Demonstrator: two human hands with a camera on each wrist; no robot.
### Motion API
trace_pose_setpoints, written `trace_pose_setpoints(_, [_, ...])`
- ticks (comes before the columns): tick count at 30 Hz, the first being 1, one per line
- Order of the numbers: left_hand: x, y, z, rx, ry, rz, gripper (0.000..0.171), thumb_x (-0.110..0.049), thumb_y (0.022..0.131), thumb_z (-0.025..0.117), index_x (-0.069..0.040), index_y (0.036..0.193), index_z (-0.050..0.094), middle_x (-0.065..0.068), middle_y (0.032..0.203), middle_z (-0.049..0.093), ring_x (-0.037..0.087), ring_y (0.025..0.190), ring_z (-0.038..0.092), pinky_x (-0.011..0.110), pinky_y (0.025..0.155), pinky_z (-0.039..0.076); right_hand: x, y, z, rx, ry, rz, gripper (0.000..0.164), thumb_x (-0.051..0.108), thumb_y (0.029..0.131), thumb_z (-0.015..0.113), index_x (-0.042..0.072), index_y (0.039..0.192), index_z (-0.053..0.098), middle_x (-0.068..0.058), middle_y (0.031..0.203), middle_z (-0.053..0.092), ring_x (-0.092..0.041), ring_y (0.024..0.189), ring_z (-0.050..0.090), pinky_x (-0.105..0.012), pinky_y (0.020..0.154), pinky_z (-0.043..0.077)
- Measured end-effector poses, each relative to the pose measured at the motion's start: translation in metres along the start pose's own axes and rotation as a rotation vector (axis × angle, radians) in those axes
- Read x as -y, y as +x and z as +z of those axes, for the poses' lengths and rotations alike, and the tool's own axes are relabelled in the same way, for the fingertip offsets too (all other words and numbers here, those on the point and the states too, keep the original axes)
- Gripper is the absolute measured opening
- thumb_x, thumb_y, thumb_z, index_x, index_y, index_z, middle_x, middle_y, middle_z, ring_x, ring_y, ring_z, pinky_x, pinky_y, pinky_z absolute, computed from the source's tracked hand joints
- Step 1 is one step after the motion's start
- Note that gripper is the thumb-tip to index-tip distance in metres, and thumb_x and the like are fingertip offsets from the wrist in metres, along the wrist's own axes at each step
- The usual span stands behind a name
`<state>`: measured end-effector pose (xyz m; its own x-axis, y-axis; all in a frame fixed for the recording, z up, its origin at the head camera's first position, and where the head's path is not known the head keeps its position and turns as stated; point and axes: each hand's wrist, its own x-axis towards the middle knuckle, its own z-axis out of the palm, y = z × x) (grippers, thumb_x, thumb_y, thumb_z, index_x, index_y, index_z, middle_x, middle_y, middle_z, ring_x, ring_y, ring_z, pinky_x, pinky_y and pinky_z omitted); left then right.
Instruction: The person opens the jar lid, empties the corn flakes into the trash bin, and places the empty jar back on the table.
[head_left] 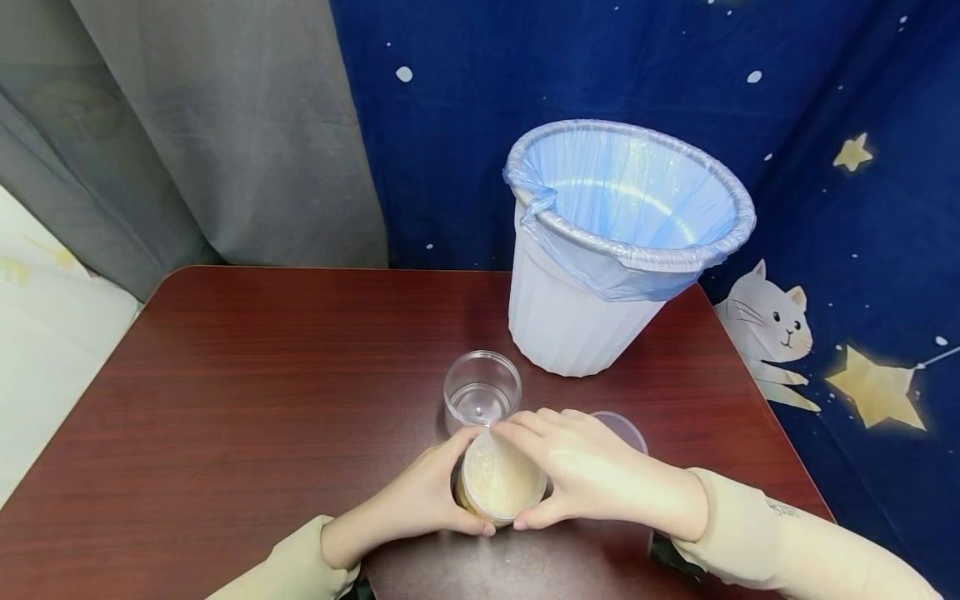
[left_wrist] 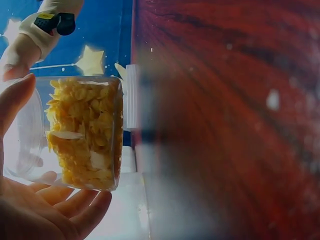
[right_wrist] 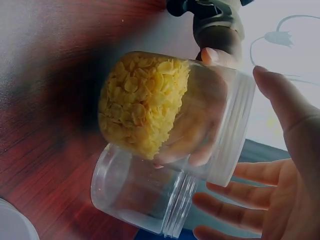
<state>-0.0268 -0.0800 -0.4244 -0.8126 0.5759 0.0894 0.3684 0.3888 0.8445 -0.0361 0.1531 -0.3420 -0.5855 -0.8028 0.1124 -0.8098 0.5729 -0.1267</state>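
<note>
A clear jar [left_wrist: 107,135] part filled with thin yellow flakes stands upright between both hands. Its translucent ribbed lid [right_wrist: 232,130] sits on top. My left hand [head_left: 423,496] grips the jar from the left side, thumb on the near side and fingers round the back. From the right, my right hand [head_left: 581,462] holds the lid by its edge, thumb near me and fingertips at the far rim. Just behind the filled jar stands a second clear jar [head_left: 482,387], uncovered and with nothing in it. A loose clear lid [head_left: 624,429] lies partly hidden behind the right hand.
A white ribbed bin [head_left: 570,312] with a blue liner stands at the back right of the dark red table [head_left: 285,375]. Behind the table hang a grey curtain [head_left: 247,125] and a blue starry curtain [head_left: 442,167]. A cat figure [head_left: 772,321] shows beyond the right edge.
</note>
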Motion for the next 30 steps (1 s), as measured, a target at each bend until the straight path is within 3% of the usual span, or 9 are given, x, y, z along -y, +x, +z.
trace_pose_setpoints(9, [0.006,0.005,0.003,0.049,0.002,0.013,0.097,-0.039,0.060,0.090,-0.029,0.140,0.036,-0.007,0.121,0.057,0.010,0.105,0.055,0.036,0.088,0.046,0.002,0.006,0.004,0.053,-0.022,-0.009,0.087,0.062,0.064,0.074,0.013,0.133,0.052,0.003,0.119,0.055,-0.015,0.100,0.056,-0.034,0.078,0.049])
trace_pose_setpoints(20, [0.009,0.012,0.002,0.098,0.023,0.032,0.099,-0.034,0.059,0.091,-0.022,0.140,0.035,-0.003,0.119,0.058,0.011,0.105,0.055,0.034,0.089,0.046,0.001,0.012,0.008,0.061,-0.011,-0.012,0.084,0.055,0.061,0.077,0.012,0.129,0.054,0.003,0.106,0.053,-0.012,0.088,0.055,-0.029,0.066,0.050])
trace_pose_setpoints(30, [0.014,0.017,-0.002,0.134,-0.010,0.032,0.092,-0.034,0.055,0.092,-0.021,0.134,0.046,-0.009,0.112,0.061,0.007,0.100,0.056,0.030,0.088,0.047,0.002,0.023,0.004,0.119,-0.044,-0.036,0.086,0.056,0.059,0.080,0.009,0.126,0.055,0.002,0.099,0.052,-0.012,0.079,0.055,-0.027,0.063,0.050])
